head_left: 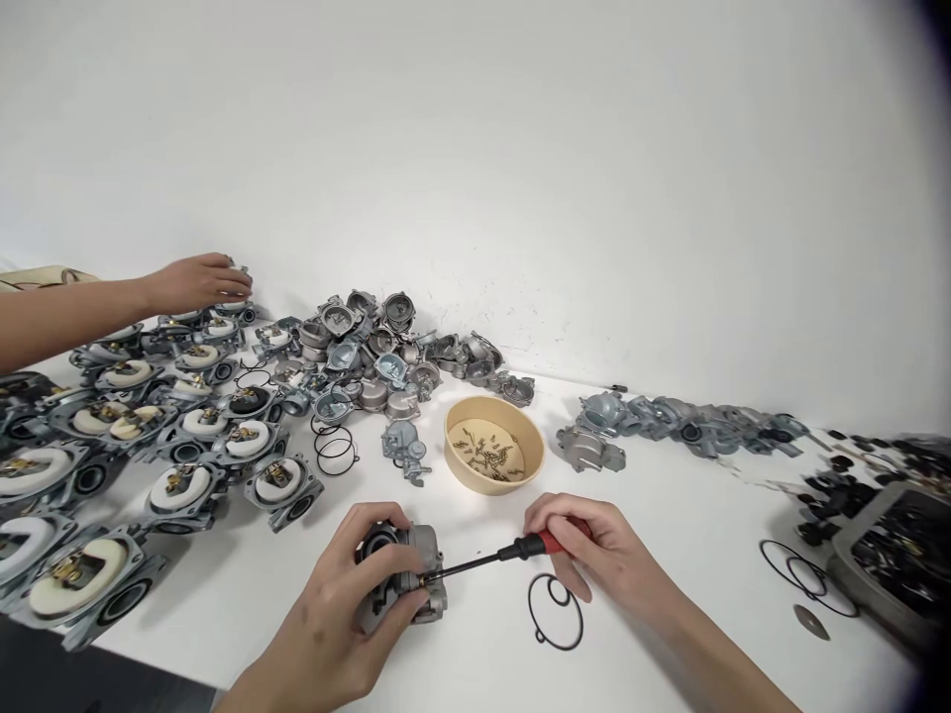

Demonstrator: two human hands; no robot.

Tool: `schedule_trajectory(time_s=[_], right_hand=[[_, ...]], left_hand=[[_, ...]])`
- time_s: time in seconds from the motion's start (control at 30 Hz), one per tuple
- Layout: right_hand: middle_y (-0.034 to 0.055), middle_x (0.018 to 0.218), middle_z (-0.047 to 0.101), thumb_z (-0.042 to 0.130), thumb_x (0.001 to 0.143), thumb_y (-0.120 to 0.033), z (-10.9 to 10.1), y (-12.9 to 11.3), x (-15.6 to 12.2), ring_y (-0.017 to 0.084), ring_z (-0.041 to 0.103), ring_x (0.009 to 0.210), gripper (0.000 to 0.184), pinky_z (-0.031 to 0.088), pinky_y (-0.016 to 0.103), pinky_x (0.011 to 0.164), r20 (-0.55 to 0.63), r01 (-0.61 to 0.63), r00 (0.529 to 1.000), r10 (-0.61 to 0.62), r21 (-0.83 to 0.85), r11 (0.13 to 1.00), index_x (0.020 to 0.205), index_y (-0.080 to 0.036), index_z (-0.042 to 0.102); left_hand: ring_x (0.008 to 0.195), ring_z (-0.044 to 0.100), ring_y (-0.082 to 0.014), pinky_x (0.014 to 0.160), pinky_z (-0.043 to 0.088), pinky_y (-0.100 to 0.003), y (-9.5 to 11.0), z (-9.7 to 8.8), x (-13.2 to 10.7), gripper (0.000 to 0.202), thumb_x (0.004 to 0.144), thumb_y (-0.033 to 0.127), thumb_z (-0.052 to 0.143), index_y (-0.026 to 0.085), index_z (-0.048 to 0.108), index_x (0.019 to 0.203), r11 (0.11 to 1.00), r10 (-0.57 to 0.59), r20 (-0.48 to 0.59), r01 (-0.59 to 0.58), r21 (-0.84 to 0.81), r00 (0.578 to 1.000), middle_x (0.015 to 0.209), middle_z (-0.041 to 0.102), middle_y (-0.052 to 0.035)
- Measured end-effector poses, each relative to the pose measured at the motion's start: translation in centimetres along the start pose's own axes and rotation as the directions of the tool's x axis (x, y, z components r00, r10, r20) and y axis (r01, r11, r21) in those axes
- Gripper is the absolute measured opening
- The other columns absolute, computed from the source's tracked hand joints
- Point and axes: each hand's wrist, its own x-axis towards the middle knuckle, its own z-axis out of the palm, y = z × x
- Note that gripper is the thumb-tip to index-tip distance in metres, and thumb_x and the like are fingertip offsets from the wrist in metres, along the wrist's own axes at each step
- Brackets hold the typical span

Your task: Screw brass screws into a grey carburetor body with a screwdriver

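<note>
My left hand (357, 604) grips a grey metal carburetor (426, 545) on its side on the white table, fingers wrapped around its body. In my right hand (594, 540) is a screwdriver (531, 546) with a red and black handle. Its dark shaft points left, and the tip meets a small brass-coloured screw (422, 580) at the carburetor's side, close to my left fingertips. Black rubber gasket rings (559, 634) lie below my right hand. Beyond both hands stands a tan bowl (452, 446) of small screws.
Open carburetor bodies with white floats (178, 487) crowd the left. Metal float bowls (338, 319) are heaped at the back. Finished-looking carburetors (673, 421) line the wall at right, near a bin (854, 540) of black parts. Another person's hand (197, 284) reaches in at far left.
</note>
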Motion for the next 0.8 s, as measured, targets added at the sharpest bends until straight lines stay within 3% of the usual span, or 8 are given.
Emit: schedule_trajectory(time_s=[0.1, 0.2, 0.3, 0.43, 0.57, 0.67, 0.8], right_hand=[[0.0054, 0.1, 0.066, 0.072, 0.101, -0.037, -0.1, -0.1, 0.0, 0.008, 0.059, 0.057, 0.017, 0.05, 0.026, 0.061, -0.016, -0.002, 1.0, 0.002, 0.025, 1.0, 0.103, -0.022, 0.079], [0.0097, 0.116, 0.064, 0.08, 0.093, -0.037, 0.1, -0.7, -0.2, 0.014, 0.065, 0.073, 0.02, 0.055, 0.028, 0.067, -0.016, 0.006, 1.0, -0.006, 0.044, 0.999, 0.106, -0.021, 0.08], [0.0109, 0.111, 0.067, 0.075, 0.097, -0.045, 0.5, -1.2, -0.3, 0.014, 0.068, 0.066, 0.029, 0.056, 0.031, 0.068, 0.0, -0.038, 0.999, 0.038, 0.07, 0.997, 0.106, -0.019, 0.08], [0.0073, 0.096, 0.072, 0.071, 0.099, -0.048, 0.8, -1.2, -0.2, 0.008, 0.061, 0.047, 0.032, 0.055, 0.033, 0.069, -0.006, -0.066, 0.998, 0.066, 0.063, 0.996, 0.101, -0.017, 0.079], [0.0068, 0.102, 0.068, 0.08, 0.093, -0.041, 0.7, -1.1, -0.2, 0.013, 0.067, 0.064, 0.022, 0.052, 0.027, 0.063, -0.06, -0.043, 0.997, 0.049, 0.104, 0.994, 0.1, -0.02, 0.082], [0.0097, 0.113, 0.066, 0.082, 0.091, -0.042, 0.6, -1.1, 0.0, 0.017, 0.069, 0.075, 0.024, 0.058, 0.032, 0.075, -0.064, -0.001, 0.998, 0.009, 0.132, 0.991, 0.102, -0.021, 0.083], [0.01, 0.108, 0.068, 0.076, 0.097, -0.041, 0.5, -0.8, 0.2, 0.019, 0.072, 0.075, 0.022, 0.061, 0.034, 0.073, -0.046, 0.014, 0.999, -0.008, 0.129, 0.992, 0.102, -0.02, 0.081]], left_hand=[[0.104, 0.059, -0.0247, 0.09, 0.052, -0.036, 0.0, 0.0, 0.0, 0.021, 0.099, 0.009, 0.058, 0.027, 0.063, 0.109, 1.0, 0.006, 0.008, -0.006, 0.004, 1.0, 0.126, 0.049, -0.0102], [0.106, 0.059, -0.0242, 0.09, 0.051, -0.036, 0.0, 0.1, 0.1, 0.022, 0.099, 0.008, 0.057, 0.027, 0.063, 0.108, 1.0, 0.015, 0.004, -0.015, 0.011, 1.0, 0.126, 0.049, -0.0097], [0.105, 0.059, -0.0231, 0.09, 0.05, -0.035, 0.1, 0.3, 0.1, 0.022, 0.099, 0.007, 0.057, 0.027, 0.063, 0.108, 0.999, 0.023, -0.009, -0.023, 0.025, 1.0, 0.126, 0.049, -0.0088], [0.104, 0.059, -0.0231, 0.087, 0.05, -0.034, -0.1, 0.6, 0.1, 0.022, 0.096, 0.007, 0.06, 0.027, 0.063, 0.103, 0.999, 0.028, -0.049, -0.026, 0.039, 0.998, 0.124, 0.05, -0.0077], [0.1, 0.06, -0.0218, 0.085, 0.051, -0.033, -0.3, 0.9, 0.0, 0.023, 0.095, 0.006, 0.061, 0.028, 0.064, 0.102, 1.0, 0.018, -0.069, -0.017, 0.017, 0.997, 0.125, 0.049, -0.0074], [0.099, 0.061, -0.021, 0.086, 0.052, -0.033, -0.4, 0.9, -0.1, 0.023, 0.095, 0.006, 0.062, 0.028, 0.065, 0.1, 1.0, 0.002, -0.065, -0.002, 0.009, 0.998, 0.125, 0.049, -0.0067], [0.103, 0.06, -0.0222, 0.088, 0.052, -0.033, -0.4, 0.8, -0.1, 0.022, 0.094, 0.007, 0.062, 0.028, 0.065, 0.098, 1.0, -0.018, -0.062, 0.019, 0.016, 0.998, 0.125, 0.05, -0.0066]])
